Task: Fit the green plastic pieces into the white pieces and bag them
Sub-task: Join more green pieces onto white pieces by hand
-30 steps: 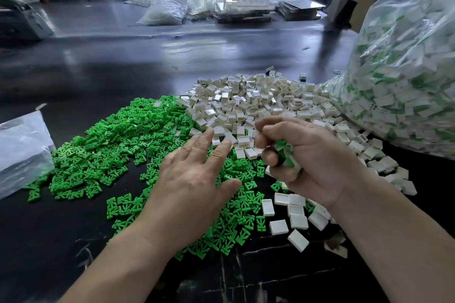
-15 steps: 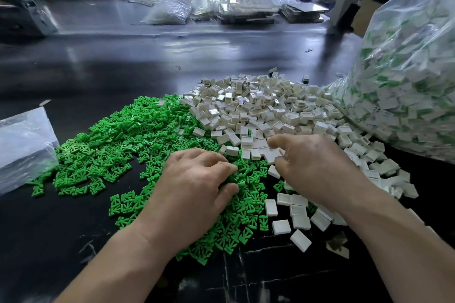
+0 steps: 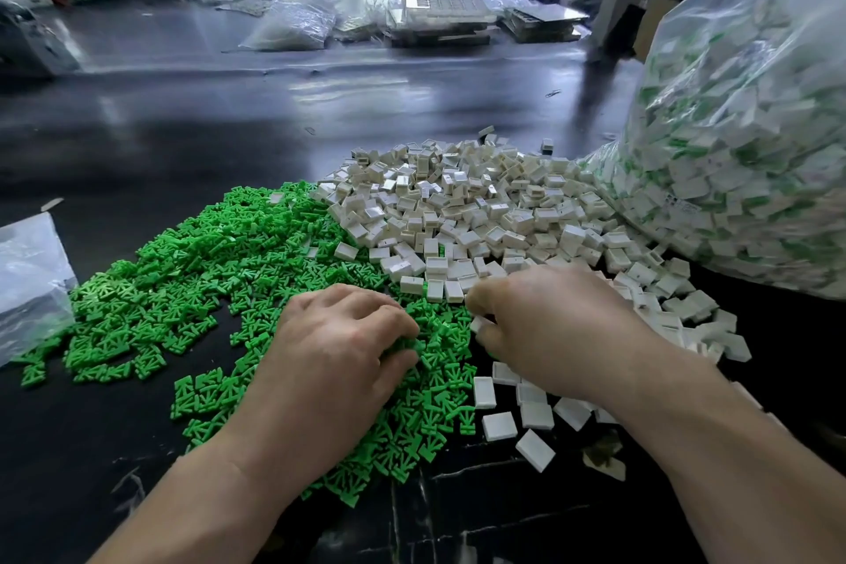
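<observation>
A wide heap of green plastic pieces [image 3: 206,270] covers the black table on the left and runs under my hands. Behind and to the right lies a pile of white pieces [image 3: 480,206]. My left hand [image 3: 338,357] rests knuckles-up on the green heap, its fingertips curled into the green pieces. My right hand [image 3: 554,325] is at the seam between the two piles, with its fingers curled round a white piece [image 3: 478,325] at its fingertips. A large clear bag [image 3: 741,142] holding fitted white-and-green pieces stands at the right.
A few loose white pieces [image 3: 499,425] lie flat near my right wrist. A smaller clear bag [image 3: 27,279] sits at the left edge. Bare glossy table [image 3: 183,128] stretches behind the piles, with bags and trays [image 3: 439,14] at the far side.
My right hand, raised a second ago with pieces in its fist, has come down onto the white pile's edge. My left hand's fingers went from spread to curled into the green pieces.
</observation>
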### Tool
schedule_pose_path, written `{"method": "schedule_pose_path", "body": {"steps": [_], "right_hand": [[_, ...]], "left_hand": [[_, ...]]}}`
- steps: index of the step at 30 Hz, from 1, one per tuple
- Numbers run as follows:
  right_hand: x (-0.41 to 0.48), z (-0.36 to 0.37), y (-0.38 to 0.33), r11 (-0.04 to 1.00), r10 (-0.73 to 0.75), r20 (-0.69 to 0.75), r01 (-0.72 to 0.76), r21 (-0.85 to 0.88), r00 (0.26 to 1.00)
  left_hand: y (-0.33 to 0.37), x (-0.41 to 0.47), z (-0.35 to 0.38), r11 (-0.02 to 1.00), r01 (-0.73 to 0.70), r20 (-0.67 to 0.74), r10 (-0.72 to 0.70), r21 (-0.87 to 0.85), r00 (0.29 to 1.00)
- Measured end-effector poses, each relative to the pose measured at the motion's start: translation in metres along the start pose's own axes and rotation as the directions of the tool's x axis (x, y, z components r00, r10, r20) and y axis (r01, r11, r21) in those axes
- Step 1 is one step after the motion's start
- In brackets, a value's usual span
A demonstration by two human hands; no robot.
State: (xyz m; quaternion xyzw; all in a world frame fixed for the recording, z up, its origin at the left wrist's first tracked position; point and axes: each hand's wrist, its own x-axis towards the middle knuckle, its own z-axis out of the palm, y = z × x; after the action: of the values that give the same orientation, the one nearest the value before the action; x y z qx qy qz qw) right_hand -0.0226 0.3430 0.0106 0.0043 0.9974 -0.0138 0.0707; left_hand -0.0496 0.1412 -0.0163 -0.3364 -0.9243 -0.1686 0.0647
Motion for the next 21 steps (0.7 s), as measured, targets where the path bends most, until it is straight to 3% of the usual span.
{"method": "schedule_pose_path", "body": {"steps": [6, 10, 16, 19, 20, 21], "right_hand": [[0.0, 0.003, -0.003, 1.0, 0.014, -0.017, -0.014, -0.017, 1.0], [0.003, 0.002, -0.006, 0.999, 0.039, 0.017, -0.039, -0.023, 0.999], [0.006, 0.003, -0.004, 0.996, 0.091, 0.005, -0.091, -0.009, 0.996], [-0.002, 0.003, 0.006, 0.949, 0.032, -0.128, 0.011, 0.316, 0.991], [-0.005, 0.001, 0.008, 0.867, 0.018, -0.169, 0.068, 0.493, 0.985], [-0.007, -0.002, 0.008, 0.72, -0.004, -0.165, 0.118, 0.684, 0.986]], "left_hand": [[0.0, -0.001, 0.002, 0.998, -0.026, -0.087, 0.022, -0.049, 0.996], [0.001, -0.003, -0.003, 0.985, 0.032, -0.217, -0.069, -0.172, 0.974], [0.006, -0.007, -0.006, 0.958, 0.097, -0.198, -0.154, -0.269, 0.968], [0.009, -0.009, -0.01, 0.906, 0.108, -0.23, -0.216, -0.409, 0.949], [0.009, -0.009, -0.011, 0.865, 0.103, -0.245, -0.25, -0.49, 0.937], [0.01, -0.009, -0.012, 0.808, 0.103, -0.245, -0.293, -0.58, 0.924]]}}
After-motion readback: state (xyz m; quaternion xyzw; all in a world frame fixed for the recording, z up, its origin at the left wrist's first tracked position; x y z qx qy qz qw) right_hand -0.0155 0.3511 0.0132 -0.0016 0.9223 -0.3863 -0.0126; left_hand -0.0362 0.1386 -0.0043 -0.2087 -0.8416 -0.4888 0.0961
